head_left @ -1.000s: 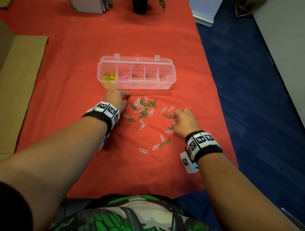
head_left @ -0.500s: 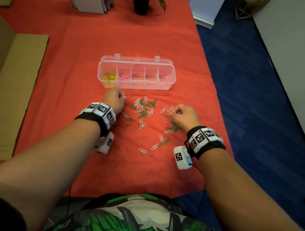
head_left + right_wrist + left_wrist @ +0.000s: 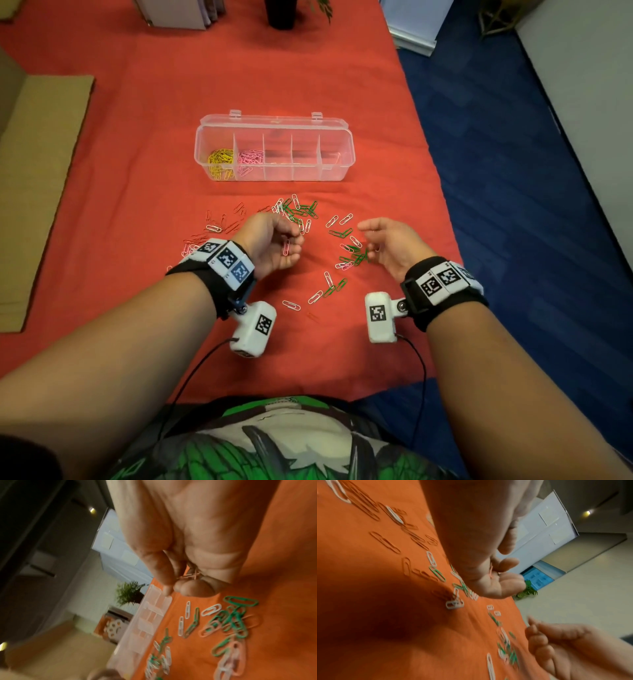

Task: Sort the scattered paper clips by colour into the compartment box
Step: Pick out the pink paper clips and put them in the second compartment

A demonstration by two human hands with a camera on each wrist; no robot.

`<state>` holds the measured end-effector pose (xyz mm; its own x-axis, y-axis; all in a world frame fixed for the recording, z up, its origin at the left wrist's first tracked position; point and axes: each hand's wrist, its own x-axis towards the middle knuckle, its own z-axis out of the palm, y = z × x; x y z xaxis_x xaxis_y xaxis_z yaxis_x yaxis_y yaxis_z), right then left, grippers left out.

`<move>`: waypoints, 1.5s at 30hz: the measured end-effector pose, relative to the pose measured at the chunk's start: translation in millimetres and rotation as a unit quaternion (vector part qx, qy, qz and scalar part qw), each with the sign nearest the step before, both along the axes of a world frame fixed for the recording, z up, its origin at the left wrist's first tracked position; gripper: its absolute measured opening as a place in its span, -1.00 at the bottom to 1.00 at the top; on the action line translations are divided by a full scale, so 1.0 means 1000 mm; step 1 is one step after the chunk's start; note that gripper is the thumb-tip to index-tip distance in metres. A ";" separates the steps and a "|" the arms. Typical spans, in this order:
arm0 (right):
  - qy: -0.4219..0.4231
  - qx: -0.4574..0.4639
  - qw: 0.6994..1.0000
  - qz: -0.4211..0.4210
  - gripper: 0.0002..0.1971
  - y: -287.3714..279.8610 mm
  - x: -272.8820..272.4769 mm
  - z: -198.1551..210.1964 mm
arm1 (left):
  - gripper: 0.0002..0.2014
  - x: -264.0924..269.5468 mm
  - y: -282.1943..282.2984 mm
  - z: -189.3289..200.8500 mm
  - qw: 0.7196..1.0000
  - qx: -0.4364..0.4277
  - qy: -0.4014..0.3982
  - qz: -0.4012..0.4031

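**Both hands hold clips above the pile**

Left hand [image 3: 274, 245] cupped, pink clip [image 3: 286, 247] in curled fingers. Right hand [image 3: 388, 248] curls round orange clips [image 3: 190, 576]. Scattered paper clips [image 3: 301, 214] between them; compartment box [image 3: 274, 171] at 12 o'clock, yellow and pink sorted.

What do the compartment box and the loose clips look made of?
Compartment box: clear glossy plastic, apparently; the dividers and red cloth show through its walls.
Paper clips: probably colour-coated wire; thin bent loops in solid green, white and pink. The core isn't visible.
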<state>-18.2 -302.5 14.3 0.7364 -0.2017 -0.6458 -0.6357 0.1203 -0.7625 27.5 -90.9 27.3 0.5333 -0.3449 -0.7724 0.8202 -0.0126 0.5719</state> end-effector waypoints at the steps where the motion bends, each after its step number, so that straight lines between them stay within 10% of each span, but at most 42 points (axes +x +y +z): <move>1: 0.000 -0.069 0.996 0.050 -0.69 0.001 -0.001 -0.003 | -0.82 -0.004 -0.007 -0.001 0.999 0.031 -0.020 -0.024; 6: -0.058 -0.380 0.888 0.253 -0.89 0.004 -0.001 -0.022 | -0.85 -0.025 -0.032 -0.026 0.937 0.210 -0.238 -0.145; 12: -0.097 -0.459 0.812 0.346 -0.84 0.006 0.000 -0.035 | -0.86 -0.037 -0.049 -0.023 0.807 0.333 -0.403 -0.274; 23: -0.042 -0.270 0.956 0.112 -0.72 -0.032 0.011 -0.012 | -0.82 -0.042 -0.076 -0.039 0.712 0.365 -0.471 -0.371; 28: -0.061 -0.144 0.986 0.057 -0.74 -0.022 0.012 0.003 | -0.95 -0.038 -0.064 -0.044 0.758 0.336 -0.461 -0.317; 34: -0.055 0.059 0.996 0.032 -0.70 0.007 0.020 0.024 | -0.75 -0.024 -0.034 -0.020 0.965 0.098 -0.240 -0.038; 45: -0.024 0.167 0.986 0.003 -0.72 0.062 0.061 0.051 | -0.75 0.025 0.046 0.033 0.985 -0.057 -0.050 0.157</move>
<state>43.2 -240.1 65.8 0.7680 0.0210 -0.6401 -0.6016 0.3666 -0.7097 52.9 -45.1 60.1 0.6994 -0.2314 -0.6762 0.7124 0.3019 0.6335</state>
